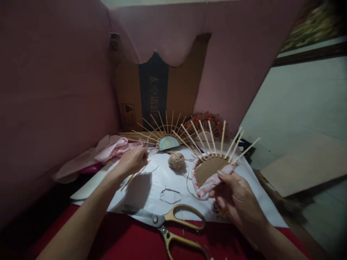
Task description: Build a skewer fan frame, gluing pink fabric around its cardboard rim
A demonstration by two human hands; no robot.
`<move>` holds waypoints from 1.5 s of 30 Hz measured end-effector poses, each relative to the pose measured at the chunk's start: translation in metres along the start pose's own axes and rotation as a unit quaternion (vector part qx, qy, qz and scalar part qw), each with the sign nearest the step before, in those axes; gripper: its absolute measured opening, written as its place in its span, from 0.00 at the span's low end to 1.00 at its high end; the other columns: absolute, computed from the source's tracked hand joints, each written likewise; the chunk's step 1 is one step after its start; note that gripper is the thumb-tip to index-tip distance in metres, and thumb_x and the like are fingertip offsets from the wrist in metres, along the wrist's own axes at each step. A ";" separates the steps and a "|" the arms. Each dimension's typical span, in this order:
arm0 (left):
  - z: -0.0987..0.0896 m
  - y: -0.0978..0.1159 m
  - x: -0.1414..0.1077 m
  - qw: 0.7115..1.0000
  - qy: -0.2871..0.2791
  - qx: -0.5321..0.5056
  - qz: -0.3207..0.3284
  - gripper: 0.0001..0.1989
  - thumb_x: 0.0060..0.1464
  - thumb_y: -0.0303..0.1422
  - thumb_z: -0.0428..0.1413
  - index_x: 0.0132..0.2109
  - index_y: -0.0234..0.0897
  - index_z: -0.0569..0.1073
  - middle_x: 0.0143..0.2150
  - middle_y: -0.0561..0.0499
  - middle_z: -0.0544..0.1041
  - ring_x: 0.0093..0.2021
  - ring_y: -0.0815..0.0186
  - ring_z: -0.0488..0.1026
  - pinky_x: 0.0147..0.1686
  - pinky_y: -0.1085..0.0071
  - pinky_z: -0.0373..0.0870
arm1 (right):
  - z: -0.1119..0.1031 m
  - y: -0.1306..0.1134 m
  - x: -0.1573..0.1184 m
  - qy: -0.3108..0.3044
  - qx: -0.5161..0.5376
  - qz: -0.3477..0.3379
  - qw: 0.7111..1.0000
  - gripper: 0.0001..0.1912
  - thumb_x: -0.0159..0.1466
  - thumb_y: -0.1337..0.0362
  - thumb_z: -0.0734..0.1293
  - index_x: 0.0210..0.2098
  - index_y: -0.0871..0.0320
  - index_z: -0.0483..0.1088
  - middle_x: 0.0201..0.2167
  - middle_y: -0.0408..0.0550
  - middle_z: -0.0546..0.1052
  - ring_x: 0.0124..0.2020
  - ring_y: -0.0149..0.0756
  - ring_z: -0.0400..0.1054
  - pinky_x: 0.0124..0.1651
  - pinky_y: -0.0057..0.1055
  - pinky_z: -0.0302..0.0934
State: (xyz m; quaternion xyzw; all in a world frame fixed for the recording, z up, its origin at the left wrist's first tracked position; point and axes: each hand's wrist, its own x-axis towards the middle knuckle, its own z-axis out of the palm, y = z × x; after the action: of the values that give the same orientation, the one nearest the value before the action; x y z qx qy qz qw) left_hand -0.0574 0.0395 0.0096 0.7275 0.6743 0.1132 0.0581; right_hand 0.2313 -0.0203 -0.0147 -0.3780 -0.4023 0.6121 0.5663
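My right hand pinches the fabric-wrapped lower edge of a half-round cardboard piece. Several pale sticks fan upward and outward from its curved edge, and a strand of twine hangs at its left side. To the left, my left hand is closed above the white sheet, with thin sticks showing just below it; whether its fingers grip them is hidden. Between the hands, farther back, lies a ball of twine. Large scissors with gold handles rest near me, partly open.
Behind the twine stands another half-round piece with sticks and woven twine. A brown fan-shaped piece with red beads is behind it. Pink cloth lies at the left. A cardboard box and pink walls enclose the back.
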 end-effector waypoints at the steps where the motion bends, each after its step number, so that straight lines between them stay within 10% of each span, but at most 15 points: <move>1: -0.002 0.002 -0.002 0.999 0.016 -0.015 0.024 0.06 0.53 0.29 0.53 0.35 0.36 0.74 0.33 0.48 0.76 0.35 0.62 0.72 0.34 0.66 0.68 | 0.001 0.000 0.000 -0.002 -0.005 0.003 1.000 0.13 0.57 0.57 0.67 0.25 0.59 0.64 0.14 0.45 0.73 0.10 0.26 0.59 0.10 0.19 0.49; 7: -0.013 0.019 -0.018 0.978 0.112 -0.116 0.135 0.09 0.53 0.31 0.50 0.36 0.38 0.75 0.30 0.49 0.77 0.29 0.62 0.72 0.29 0.69 0.65 | 0.000 0.004 0.009 0.021 -0.015 -0.032 0.999 0.11 0.55 0.58 0.67 0.26 0.59 0.64 0.16 0.41 0.71 0.13 0.26 0.60 0.14 0.20 0.53; 12: -0.007 0.044 -0.030 0.905 0.218 -0.187 0.315 0.08 0.53 0.29 0.53 0.37 0.42 0.77 0.28 0.51 0.76 0.28 0.64 0.71 0.26 0.71 0.62 | -0.002 0.008 0.013 0.001 0.028 -0.044 0.999 0.08 0.56 0.60 0.67 0.30 0.58 0.67 0.20 0.40 0.70 0.19 0.29 0.64 0.24 0.25 0.60; 21: 0.019 0.063 -0.035 0.897 0.227 -0.164 0.342 0.05 0.54 0.26 0.54 0.34 0.35 0.75 0.28 0.49 0.75 0.28 0.66 0.71 0.29 0.71 0.65 | 0.001 0.005 0.009 -0.028 0.049 -0.023 0.998 0.13 0.53 0.62 0.71 0.36 0.58 0.68 0.25 0.41 0.72 0.24 0.29 0.65 0.31 0.27 0.62; 29: 0.011 0.068 -0.038 0.889 0.202 -0.286 0.295 0.09 0.49 0.26 0.57 0.36 0.42 0.80 0.27 0.51 0.76 0.25 0.68 0.71 0.23 0.74 0.65 | -0.002 0.006 0.011 -0.024 0.043 -0.063 0.997 0.14 0.52 0.66 0.71 0.38 0.57 0.68 0.29 0.42 0.73 0.29 0.31 0.67 0.35 0.29 0.64; 37: 0.007 0.064 -0.041 0.840 0.071 -0.538 0.027 0.07 0.36 0.30 0.65 0.29 0.43 0.81 0.24 0.51 0.80 0.20 0.69 0.70 0.15 0.78 0.63 | -0.002 0.006 0.011 -0.048 0.070 -0.058 0.995 0.19 0.52 0.63 0.72 0.42 0.59 0.67 0.33 0.45 0.74 0.33 0.34 0.69 0.40 0.32 0.64; 45: 0.014 0.082 -0.041 0.693 0.026 -0.718 -0.059 0.10 0.35 0.28 0.67 0.29 0.37 0.75 0.16 0.59 0.68 0.15 0.77 0.60 0.13 0.82 0.56 | -0.002 0.011 0.006 -0.069 0.045 -0.035 0.996 0.17 0.52 0.64 0.72 0.41 0.57 0.68 0.34 0.45 0.75 0.35 0.35 0.70 0.41 0.33 0.65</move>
State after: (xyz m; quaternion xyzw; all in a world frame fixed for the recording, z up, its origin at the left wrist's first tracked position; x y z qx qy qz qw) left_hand 0.0229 -0.0075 0.0115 0.4200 0.4307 0.5775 0.5518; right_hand 0.2281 -0.0144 -0.0255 -0.2944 -0.4252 0.6342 0.5748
